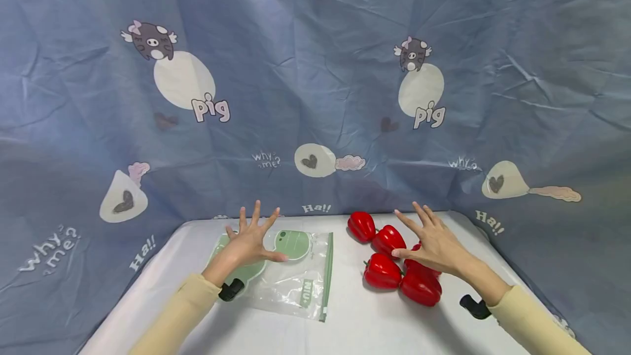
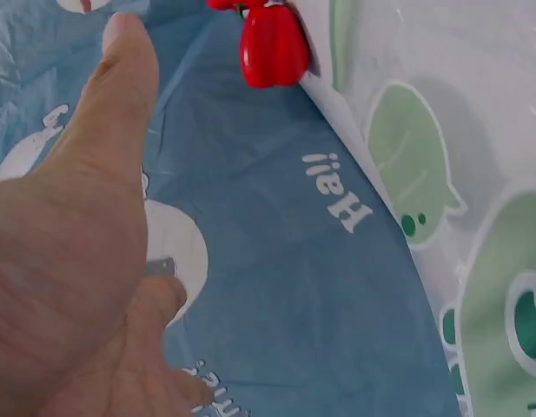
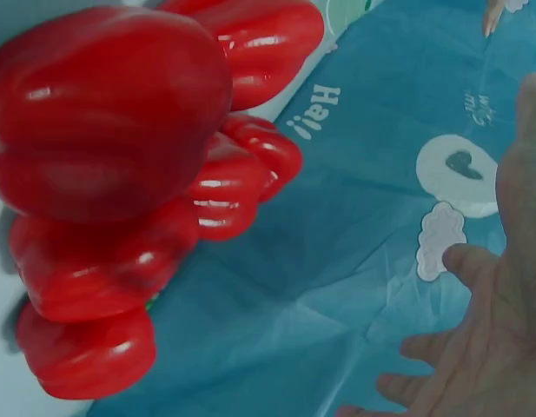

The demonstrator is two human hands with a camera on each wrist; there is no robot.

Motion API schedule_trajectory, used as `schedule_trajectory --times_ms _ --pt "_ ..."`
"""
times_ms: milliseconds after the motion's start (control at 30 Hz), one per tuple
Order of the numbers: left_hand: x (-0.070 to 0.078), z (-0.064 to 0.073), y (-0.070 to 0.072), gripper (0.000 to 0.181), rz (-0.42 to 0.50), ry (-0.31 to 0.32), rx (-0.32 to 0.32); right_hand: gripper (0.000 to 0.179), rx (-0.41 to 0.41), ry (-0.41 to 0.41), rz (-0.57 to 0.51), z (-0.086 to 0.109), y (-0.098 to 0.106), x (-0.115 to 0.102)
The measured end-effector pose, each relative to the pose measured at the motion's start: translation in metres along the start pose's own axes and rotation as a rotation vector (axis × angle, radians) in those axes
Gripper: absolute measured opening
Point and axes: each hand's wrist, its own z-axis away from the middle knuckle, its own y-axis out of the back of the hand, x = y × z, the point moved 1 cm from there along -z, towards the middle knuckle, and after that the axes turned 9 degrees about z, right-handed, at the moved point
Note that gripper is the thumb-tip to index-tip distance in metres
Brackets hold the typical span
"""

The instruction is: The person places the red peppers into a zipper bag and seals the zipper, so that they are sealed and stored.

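In the head view, my left hand hovers over a clear zip bag with green cartoon prints and a green zip edge on its right side. The fingers are spread and hold nothing. Opposite it, my right hand is held over several red bell peppers, its fingers spread wide, also holding nothing. It hides part of the peppers behind it. The right wrist view shows the bell peppers large at the left, with the hand at the right edge. The bag lies flat.
A white table carries the bag on the left and the peppers on the right. Behind and beside it hangs a blue cloth printed with cartoon pigs and words. A black strap piece sits at the left wrist, another at the right.
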Motion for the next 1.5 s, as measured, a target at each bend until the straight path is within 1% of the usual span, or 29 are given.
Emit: schedule_trajectory --times_ms 233,400,533,633,733,900,1000,1133,1267,1367,1500 --pt "0.010 -0.005 -0.019 0.112 0.027 0.003 -0.046 0.097 0.026 0.001 -0.036 0.005 -0.007 -0.007" --pt "0.018 -0.009 -0.035 0.107 0.065 -0.003 -0.068 0.100 0.020 -0.011 -0.060 0.007 -0.012 -0.014" --pt "0.022 -0.011 -0.043 0.103 0.087 -0.015 -0.083 0.099 0.017 -0.022 -0.057 0.010 -0.017 -0.015" --pt "0.025 -0.010 -0.048 0.100 0.103 -0.033 -0.083 0.098 0.028 -0.026 -0.052 0.013 -0.021 -0.016" --pt "0.028 -0.010 -0.053 0.096 0.101 -0.056 -0.101 0.097 0.041 -0.029 -0.052 0.016 -0.025 -0.017" --pt "0.032 -0.010 -0.065 0.089 0.052 -0.113 -0.123 0.097 0.049 -0.020 -0.059 0.020 -0.034 -0.020" --pt "0.036 -0.010 -0.071 0.080 0.026 -0.162 -0.094 0.097 0.041 -0.025 -0.071 0.023 -0.041 -0.020" --pt "0.045 -0.010 -0.083 0.062 0.014 -0.196 -0.012 0.096 0.033 -0.022 -0.082 0.026 -0.049 -0.021" --pt "0.053 -0.009 -0.100 0.049 0.006 -0.190 0.045 0.096 0.006 -0.032 -0.114 0.027 -0.054 -0.024" --pt "0.059 -0.009 -0.112 0.046 -0.013 -0.185 0.074 0.095 -0.014 -0.049 -0.141 0.028 -0.057 -0.027" --pt "0.066 -0.009 -0.123 0.042 -0.034 -0.190 0.123 0.092 -0.004 -0.043 -0.158 0.028 -0.060 -0.029"
